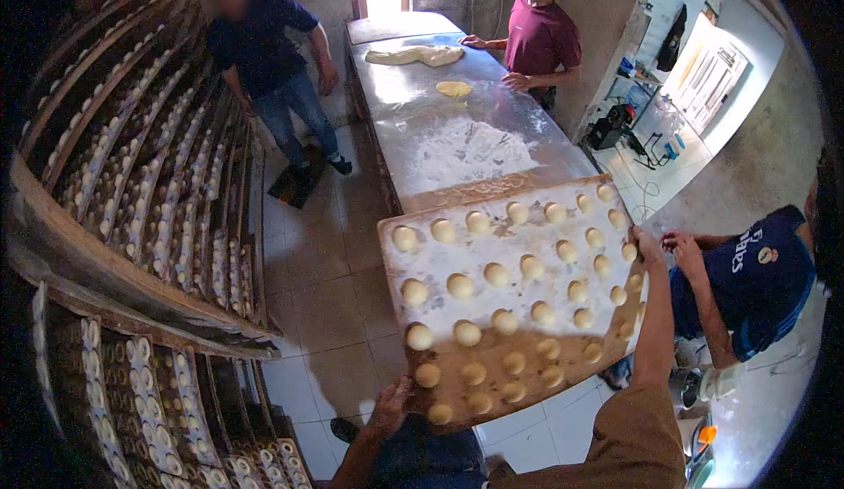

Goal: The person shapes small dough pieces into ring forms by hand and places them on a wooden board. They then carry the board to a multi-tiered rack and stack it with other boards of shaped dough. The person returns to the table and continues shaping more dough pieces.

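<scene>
The left hand [389, 405] grips the near-left corner, and the right hand [649, 247] the right edge, of a floured wooden board [440, 257] bearing rows of dough balls [460, 286], at the near end of the metal counter [400, 128].

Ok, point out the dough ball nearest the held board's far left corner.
The ball at the farthest row's left end; all others on the board sit farther away.
</scene>
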Tool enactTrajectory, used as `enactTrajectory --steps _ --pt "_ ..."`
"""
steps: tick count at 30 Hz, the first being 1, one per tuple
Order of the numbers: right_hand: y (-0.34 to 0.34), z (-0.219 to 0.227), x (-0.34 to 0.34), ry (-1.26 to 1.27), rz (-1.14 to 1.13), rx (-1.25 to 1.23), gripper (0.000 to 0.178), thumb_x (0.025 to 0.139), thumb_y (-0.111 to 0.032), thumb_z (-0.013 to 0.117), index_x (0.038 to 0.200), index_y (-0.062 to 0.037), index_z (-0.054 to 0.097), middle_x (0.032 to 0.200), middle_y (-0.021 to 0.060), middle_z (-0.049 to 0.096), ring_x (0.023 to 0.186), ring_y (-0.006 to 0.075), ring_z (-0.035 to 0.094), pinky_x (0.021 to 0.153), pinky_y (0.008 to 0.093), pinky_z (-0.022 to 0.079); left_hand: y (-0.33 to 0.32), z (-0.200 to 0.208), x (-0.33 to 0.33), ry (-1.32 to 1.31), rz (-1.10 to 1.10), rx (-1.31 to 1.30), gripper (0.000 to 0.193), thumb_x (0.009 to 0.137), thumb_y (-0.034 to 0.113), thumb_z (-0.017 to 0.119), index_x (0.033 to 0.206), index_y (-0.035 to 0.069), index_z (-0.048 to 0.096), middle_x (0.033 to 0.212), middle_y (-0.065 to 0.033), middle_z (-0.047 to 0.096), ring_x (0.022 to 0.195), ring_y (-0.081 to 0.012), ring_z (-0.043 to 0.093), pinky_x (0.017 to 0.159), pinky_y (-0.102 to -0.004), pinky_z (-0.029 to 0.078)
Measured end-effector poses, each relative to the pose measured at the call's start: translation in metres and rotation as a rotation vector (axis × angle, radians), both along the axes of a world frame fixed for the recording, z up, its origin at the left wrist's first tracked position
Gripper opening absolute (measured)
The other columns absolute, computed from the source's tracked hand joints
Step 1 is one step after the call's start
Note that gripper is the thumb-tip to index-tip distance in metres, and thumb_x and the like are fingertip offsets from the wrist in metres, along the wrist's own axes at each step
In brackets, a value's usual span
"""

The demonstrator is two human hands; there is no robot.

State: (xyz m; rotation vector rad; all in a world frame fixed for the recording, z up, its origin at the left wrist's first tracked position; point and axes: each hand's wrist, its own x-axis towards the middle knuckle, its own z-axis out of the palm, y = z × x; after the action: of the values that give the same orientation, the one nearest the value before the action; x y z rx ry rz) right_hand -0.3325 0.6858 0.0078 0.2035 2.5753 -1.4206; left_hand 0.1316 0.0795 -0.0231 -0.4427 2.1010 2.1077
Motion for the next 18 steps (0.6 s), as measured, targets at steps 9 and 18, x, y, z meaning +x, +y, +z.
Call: enactTrajectory --steps 9,18 --pt "-0.065 -0.007 0.007 0.569 0.131 0.978 0.023 0.090 -0.020 0.052 0.101 -0.0035 0.063 0.095 0.0204 0.064 0.088 0.0408 0.061 0.071 0.0468 0.050 0.091 0.032 -0.074 -0.290 0.086 -0.007 0.032 0.096 0.027 0.053 0.106 -0.003 0.060 0.091 -0.0114 0.065 0.085 -0.0229 0.064 0.076 -0.0370 0.051" --pt "-0.392 0.136 0.308 0.316 0.384 -0.546 0.013 0.091 -0.012 0.059 0.095 -0.0003 0.056 0.089 0.0059 0.057 0.081 0.0123 0.055 0.075 0.0244 0.046 0.113 0.003 -0.067 0.138 0.245 -0.366 0.029 0.091 0.023 0.057 0.109 0.000 0.059 0.096 -0.0179 0.065 0.092 -0.0314 0.063 0.081 -0.0422 0.049"
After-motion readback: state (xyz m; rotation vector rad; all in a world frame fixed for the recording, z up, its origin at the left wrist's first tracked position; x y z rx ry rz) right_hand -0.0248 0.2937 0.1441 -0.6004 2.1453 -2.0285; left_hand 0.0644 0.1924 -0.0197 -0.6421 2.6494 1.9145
